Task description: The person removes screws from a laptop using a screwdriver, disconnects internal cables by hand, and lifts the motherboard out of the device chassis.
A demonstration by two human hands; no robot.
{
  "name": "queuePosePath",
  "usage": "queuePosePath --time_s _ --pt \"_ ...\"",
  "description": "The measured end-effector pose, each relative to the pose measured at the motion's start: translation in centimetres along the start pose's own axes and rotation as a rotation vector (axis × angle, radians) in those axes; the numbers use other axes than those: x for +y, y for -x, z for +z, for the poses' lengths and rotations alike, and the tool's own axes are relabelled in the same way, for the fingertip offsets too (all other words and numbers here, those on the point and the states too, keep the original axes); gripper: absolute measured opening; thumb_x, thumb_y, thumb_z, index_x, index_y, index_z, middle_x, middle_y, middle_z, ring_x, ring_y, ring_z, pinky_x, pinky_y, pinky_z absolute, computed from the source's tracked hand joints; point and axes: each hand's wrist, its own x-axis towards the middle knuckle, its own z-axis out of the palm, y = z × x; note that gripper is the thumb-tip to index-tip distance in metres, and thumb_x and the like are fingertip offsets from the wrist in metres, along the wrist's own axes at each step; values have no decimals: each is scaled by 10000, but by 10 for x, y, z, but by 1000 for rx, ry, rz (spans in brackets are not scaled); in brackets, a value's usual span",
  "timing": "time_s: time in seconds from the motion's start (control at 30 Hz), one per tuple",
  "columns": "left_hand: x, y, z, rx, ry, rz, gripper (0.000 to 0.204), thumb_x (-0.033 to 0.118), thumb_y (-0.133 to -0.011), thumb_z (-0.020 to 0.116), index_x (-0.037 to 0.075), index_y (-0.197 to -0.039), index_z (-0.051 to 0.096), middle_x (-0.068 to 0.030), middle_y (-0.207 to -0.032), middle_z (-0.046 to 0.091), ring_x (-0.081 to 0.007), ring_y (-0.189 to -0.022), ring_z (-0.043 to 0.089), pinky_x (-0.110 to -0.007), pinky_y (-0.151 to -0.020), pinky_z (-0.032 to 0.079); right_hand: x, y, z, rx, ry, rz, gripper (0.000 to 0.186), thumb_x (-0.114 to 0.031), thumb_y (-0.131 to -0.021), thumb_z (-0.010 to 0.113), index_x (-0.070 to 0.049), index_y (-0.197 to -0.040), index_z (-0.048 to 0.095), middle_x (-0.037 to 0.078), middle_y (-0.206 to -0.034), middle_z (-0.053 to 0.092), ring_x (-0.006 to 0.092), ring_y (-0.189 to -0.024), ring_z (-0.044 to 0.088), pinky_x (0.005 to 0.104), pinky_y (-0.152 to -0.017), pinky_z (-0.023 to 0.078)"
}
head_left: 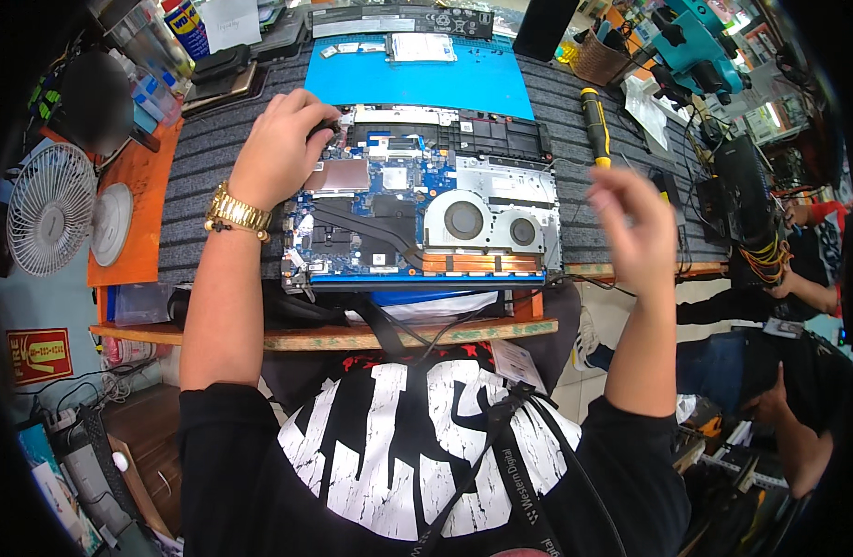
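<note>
An opened laptop base lies in front of me, with a blue circuit board, two round fans and a copper heat pipe exposed. At its far left corner is my left hand, fingers curled together near a small dark part; what they pinch is hidden. My right hand hangs to the right of the laptop, smeared by motion, so its fingers do not read clearly. Just beyond it lies a yellow-and-black screwdriver on the grey ribbed mat.
Behind the laptop, a blue work mat carries a silver drive and small screws; a laptop battery lies beyond. A white fan stands left, a teal microscope far right. Other people are at the right edge.
</note>
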Motion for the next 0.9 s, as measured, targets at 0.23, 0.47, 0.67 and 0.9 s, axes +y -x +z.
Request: queuePosePath --time_s 0.23,0.47,0.67,0.9 --pt "-7 0 1 5 33 9 199 82 -970 803 56 -1164 764 -93 -1214 714 -336 -1164 645 -444 -1042 542 -74 -16 56 -172 270 -239 436 -96 -885 880 -61 -1309 785 170 -1155 677 365 -1089 655 460 -957 545" --pt "-8 -2 3 33 72 19 220 84 -941 818 92 -1149 746 -68 -1131 724 -337 -1167 651 -467 -1023 530 -72 -73 56 -252 -31 -95 380 -30 -995 730 -18 -1374 747 184 -1163 781 360 -1067 745 447 -973 589" --pt "-5 -1 3 41 63 25 208 43 -952 802 86 -1149 752 -55 -1073 712 -303 -1131 662 -439 -1013 504 -48 -110 91 -545 54 -64 378 -71 -1081 623 58 -1429 696 215 -1262 807 334 -1176 777 416 -1022 603" --pt "-6 0 2 56 58 59 136 65 -982 771 93 -1114 752 -45 -1090 738 -310 -1144 666 -450 -1026 483 -52 -114 100 -534 88 4 360 -96 -1087 637 67 -1398 713 219 -1201 818 314 -1132 791 412 -999 609"
